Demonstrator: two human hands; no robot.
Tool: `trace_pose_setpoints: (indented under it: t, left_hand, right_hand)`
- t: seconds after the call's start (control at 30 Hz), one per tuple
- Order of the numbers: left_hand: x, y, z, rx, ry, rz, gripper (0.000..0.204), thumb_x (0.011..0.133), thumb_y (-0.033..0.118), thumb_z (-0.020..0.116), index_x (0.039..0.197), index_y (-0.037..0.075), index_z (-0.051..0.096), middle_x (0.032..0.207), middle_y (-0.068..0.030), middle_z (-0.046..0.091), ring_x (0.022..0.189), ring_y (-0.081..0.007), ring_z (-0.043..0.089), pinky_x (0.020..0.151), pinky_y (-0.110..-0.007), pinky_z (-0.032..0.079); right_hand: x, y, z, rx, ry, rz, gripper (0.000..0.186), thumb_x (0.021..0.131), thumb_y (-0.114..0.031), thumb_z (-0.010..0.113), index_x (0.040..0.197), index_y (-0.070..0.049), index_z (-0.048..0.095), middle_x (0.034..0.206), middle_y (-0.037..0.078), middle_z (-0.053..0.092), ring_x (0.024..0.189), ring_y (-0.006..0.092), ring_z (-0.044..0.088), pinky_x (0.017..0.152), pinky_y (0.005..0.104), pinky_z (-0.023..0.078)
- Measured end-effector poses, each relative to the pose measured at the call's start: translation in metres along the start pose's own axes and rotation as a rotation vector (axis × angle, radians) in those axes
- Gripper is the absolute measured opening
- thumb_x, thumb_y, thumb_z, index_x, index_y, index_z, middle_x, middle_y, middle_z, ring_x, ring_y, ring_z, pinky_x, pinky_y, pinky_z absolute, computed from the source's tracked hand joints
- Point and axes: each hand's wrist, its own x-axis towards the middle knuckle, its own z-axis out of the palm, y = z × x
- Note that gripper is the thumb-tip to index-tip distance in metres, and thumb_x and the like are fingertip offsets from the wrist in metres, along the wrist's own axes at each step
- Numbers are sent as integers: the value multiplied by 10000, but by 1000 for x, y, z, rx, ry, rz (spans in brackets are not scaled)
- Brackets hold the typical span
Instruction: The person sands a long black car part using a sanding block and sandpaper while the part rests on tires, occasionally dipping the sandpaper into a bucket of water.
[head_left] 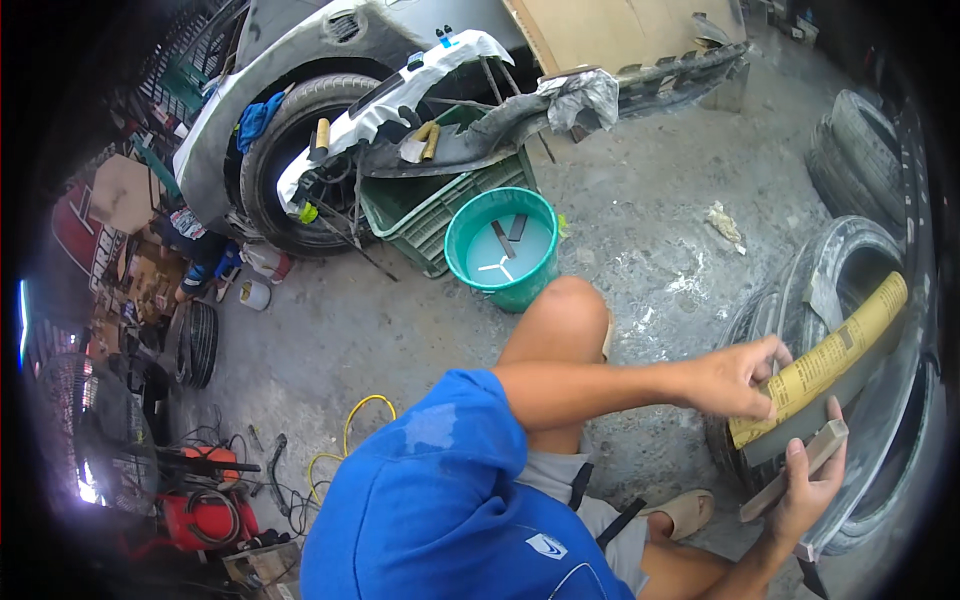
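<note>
At the right of the frame, a long yellow strip of sandpaper with printed backing [830, 360] lies along the curved grey edge of a car body panel [880, 440], running from the middle right up toward the upper right. The left hand [735, 378] reaches across from the centre and presses flat on the strip's lower end, fingers spread over the paper rather than curled round it. Just below, the right hand [805, 490] is wrapped round a flat beige sanding block [795, 468], which slants up to touch the panel right beneath the strip. The two hands sit close together, the strip's lower end between them.

In the upper middle stands a teal plastic bucket [502, 248] of cloudy water with a few pieces lying in it — what they are is hard to tell. Behind it is a green plastic crate [420, 215] under a detached dark bumper [520, 120].

A blue-sleeved shoulder [440, 510] fills the lower centre and hides the body. The panel's lower end is cut off at the dark rim — its full shape cannot be made out.
</note>
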Motion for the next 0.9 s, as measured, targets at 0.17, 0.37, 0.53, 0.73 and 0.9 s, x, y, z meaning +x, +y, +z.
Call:
trace_pose_setpoints:
  t: [0.17,0.37,0.53,0.73,0.9]
  left_hand:
    - [1,2,5,538,204,325,822,835,32,629,1583,74,289,1341,-226,529,1200,-319,607,966,-416,522]
    - [-3,-4,10,734,140,455,887,817,102,707,1601,83,292,1388,-251,468,1175,-431,589,971,-444,526]
    - [-9,-3,-2,804,221,399,897,818,181,774,1574,43,313,1322,-250,485,1102,-445,609,914,-461,541]
    - [-13,9,-9,805,228,268,806,829,194,768,1516,4,392,1215,-249,535,1012,-430,624,872,-471,536]
    - [-24,8,-22,788,224,317,718,841,192,760,1477,35,467,1136,-242,595,1007,-396,637,852,-458,543]
  right_hand:
    - [1,-8,18,-173,55,-39,649,851,11,708,1465,49,499,1360,97,579,1169,171,557,1034,314,433]
    - [2,-11,35,-202,69,-93,639,842,-7,748,1440,45,528,1368,140,601,1213,205,574,1064,344,437]
    - [-2,-11,41,-305,68,-112,622,843,-4,745,1428,43,540,1379,144,599,1223,210,575,1069,353,437]
    - [-3,-10,38,-330,140,-121,570,859,32,713,1407,41,559,1362,113,611,1182,190,586,1040,334,449]
    - [9,13,35,-335,194,-74,560,875,46,682,1419,37,546,1334,112,614,1164,183,580,1026,329,453]
